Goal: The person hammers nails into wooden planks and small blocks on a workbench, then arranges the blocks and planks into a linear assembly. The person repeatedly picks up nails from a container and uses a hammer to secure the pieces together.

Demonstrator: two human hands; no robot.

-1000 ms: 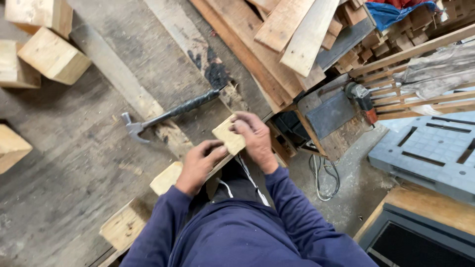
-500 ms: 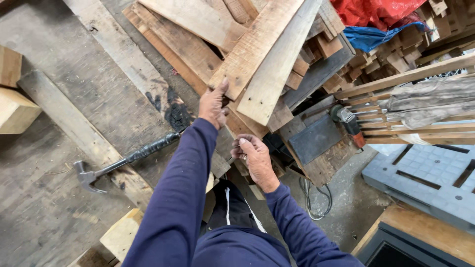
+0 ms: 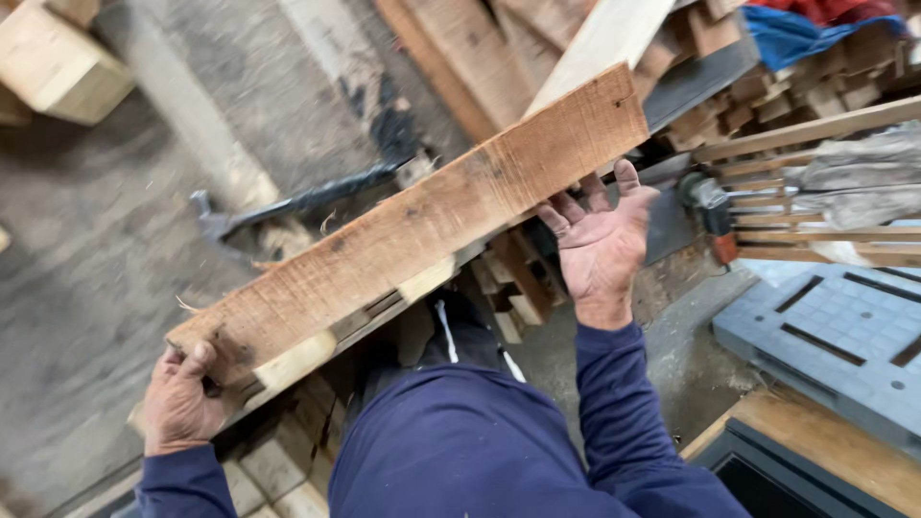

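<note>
Centrally, a long reddish-brown plank [image 3: 422, 225] runs on a slant from lower left to upper right, lifted clear of the bench and crossing in front of my chest. My left hand [image 3: 180, 403] is closed around its lower end, thumb on the top face and fingers curled beneath. My right hand [image 3: 602, 240] is spread wide, palm turned toward me, its fingertips [image 3: 625, 177] meeting the underside of the plank near the raised end; it props the wood rather than clasping it. A paler strip of wood [image 3: 384, 302] lies along the lower edge of the plank, directly under it; whether the two are joined cannot be told.

Behind the plank, a dark hammer [image 3: 288, 203] rests on the grey, stained worktop [image 3: 96, 240], its head pointing left. A pale wooden block [image 3: 58, 62] sits at the upper left corner of that surface. Further boards [image 3: 518, 38] are stacked at the top of the view. To the right stand a slatted wooden frame [image 3: 815, 129], a power tool with a red body [image 3: 715, 206] beside it, and a grey plastic pallet [image 3: 844, 336] lower down. Blue fabric [image 3: 796, 34] lies in the upper right corner.
</note>
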